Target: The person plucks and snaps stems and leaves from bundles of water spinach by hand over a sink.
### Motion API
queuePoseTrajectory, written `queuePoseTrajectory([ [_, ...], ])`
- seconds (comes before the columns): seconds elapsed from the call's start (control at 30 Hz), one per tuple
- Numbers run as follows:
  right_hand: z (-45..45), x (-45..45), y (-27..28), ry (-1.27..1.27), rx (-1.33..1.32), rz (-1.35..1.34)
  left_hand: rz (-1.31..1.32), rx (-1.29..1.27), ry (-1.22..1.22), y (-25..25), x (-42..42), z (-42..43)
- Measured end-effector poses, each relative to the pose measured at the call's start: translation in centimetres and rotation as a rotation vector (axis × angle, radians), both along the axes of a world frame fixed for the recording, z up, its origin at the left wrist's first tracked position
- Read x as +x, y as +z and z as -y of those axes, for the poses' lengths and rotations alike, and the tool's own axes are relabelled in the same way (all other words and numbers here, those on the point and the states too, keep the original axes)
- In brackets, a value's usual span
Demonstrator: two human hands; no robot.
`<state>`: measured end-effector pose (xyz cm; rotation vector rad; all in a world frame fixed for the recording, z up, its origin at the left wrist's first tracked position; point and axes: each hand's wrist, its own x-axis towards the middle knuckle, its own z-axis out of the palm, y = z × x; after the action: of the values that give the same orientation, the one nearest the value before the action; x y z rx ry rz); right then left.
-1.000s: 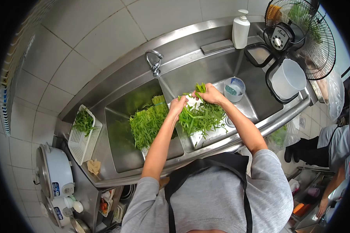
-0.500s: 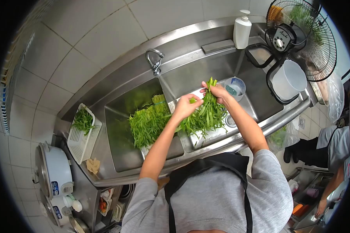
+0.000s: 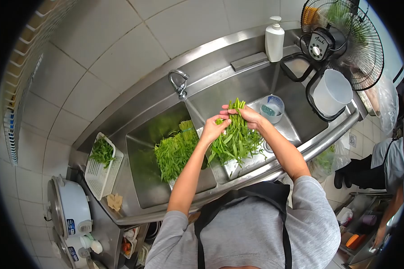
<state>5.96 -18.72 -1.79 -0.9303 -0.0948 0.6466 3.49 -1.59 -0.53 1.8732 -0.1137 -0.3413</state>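
Note:
My right hand (image 3: pixel 248 116) is closed round the stems of a bunch of water spinach (image 3: pixel 238 143), cut ends up and narrow leaves hanging over the right sink basin. Beside it, my left hand (image 3: pixel 214 129) pinches at stems on the bunch's left side; its fingertips almost meet the right hand's. A larger pile of water spinach (image 3: pixel 177 154), partly tied with a band, lies in the left basin (image 3: pixel 141 188). More leaves (image 3: pixel 102 151) sit in a white plastic basket (image 3: pixel 116 168) on the left ledge.
A clear round tub (image 3: pixel 272 109) stands in the right basin (image 3: pixel 300 119). Behind are the faucet (image 3: pixel 179 84) and a white pump bottle (image 3: pixel 274 39). At right are a translucent bucket (image 3: pixel 332 94) and a fan (image 3: pixel 341 42). Another person (image 3: pixel 388 166) is at far right.
Both hands and the held bunch have shifted slightly left, and the hands are closer together. The camera view has tilted a little. My right hand keeps hold of the bunch.

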Motion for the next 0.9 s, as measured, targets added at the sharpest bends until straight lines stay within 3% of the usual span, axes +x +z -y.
queuePoseTrajectory([
  [0.1,-0.1,0.2,0.1,0.034,-0.018,0.013,0.119,0.143,-0.058,-0.4,0.2,-0.2],
  [0.3,0.3,0.3,0.7,0.011,-0.216,0.181,0.133,0.195,0.003,-1.0,1.1,-0.9],
  [0.47,0.0,1.0,0.3,-0.101,-0.315,0.201,0.323,0.250,0.149,0.5,0.3,0.1],
  [0.57,-1.1,0.5,0.3,-0.179,-0.305,0.226,0.216,0.379,0.207,1.1,0.2,0.6],
  [0.6,-1.0,0.3,0.6,-0.198,-0.383,0.190,0.222,0.354,0.261,0.3,0.6,0.5],
  [0.7,-1.1,0.0,0.4,-0.346,-0.277,0.149,0.200,0.129,0.373,-1.5,1.9,-0.8],
  [0.73,-1.0,0.1,0.3,-0.347,-0.232,0.155,0.160,0.227,0.411,-1.7,2.2,-1.4],
  [0.9,1.6,0.1,0.3,-0.380,-0.080,0.146,0.214,-0.008,0.578,-1.2,2.4,-3.5],
])
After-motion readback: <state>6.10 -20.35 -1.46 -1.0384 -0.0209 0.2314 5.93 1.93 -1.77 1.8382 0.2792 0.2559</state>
